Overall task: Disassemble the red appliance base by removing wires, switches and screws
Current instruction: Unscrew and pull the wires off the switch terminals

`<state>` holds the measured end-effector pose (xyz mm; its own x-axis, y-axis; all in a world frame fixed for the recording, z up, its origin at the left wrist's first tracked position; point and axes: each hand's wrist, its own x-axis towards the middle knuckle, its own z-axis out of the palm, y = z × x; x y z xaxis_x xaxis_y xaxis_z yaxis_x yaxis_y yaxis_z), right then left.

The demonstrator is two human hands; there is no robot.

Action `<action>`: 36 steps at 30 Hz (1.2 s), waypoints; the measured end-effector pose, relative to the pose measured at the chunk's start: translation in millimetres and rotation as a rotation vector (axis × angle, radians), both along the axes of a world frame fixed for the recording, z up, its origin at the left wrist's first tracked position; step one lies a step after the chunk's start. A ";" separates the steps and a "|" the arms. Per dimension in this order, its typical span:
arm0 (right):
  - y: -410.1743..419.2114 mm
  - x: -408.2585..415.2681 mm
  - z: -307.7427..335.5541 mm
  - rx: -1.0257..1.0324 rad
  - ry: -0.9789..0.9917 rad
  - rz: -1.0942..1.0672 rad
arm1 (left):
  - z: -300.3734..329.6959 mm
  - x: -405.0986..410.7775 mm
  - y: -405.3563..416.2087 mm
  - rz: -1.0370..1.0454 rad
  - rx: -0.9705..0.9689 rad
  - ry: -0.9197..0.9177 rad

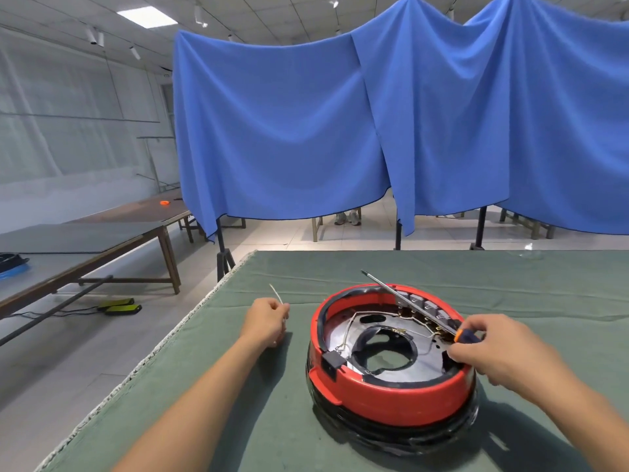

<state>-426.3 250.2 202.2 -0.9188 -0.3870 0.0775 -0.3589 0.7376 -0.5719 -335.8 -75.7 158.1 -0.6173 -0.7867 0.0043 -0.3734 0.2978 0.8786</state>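
Red appliance base opened on the green table, both hands busy.

The red appliance base (391, 366) sits on the green table cloth (238, 420). The right hand (493, 352) curls its fingers round a screwdriver (408, 303) lying across the rim; left of the base, the left hand (267, 320) pinches a thin white wire (276, 294). Blue curtains (289, 131) hang behind.

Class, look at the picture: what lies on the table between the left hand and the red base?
Head view: only bare green cloth between left hand and red base.
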 end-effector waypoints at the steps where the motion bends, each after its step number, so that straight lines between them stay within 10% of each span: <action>1: -1.0 0.1 -1.7 0.001 0.011 -0.007 | -1.5 -4.3 0.2 -0.008 -0.031 -0.020; 36: 5.5 4.2 15.2 -0.004 -0.014 0.185 | 13.8 22.4 88.0 -0.091 0.229 0.276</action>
<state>-422.1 255.7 217.4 -0.8329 -0.5493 0.0677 -0.4806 0.6571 -0.5807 -313.4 12.3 171.9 -0.6845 -0.7289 0.0107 -0.0944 0.1031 0.9902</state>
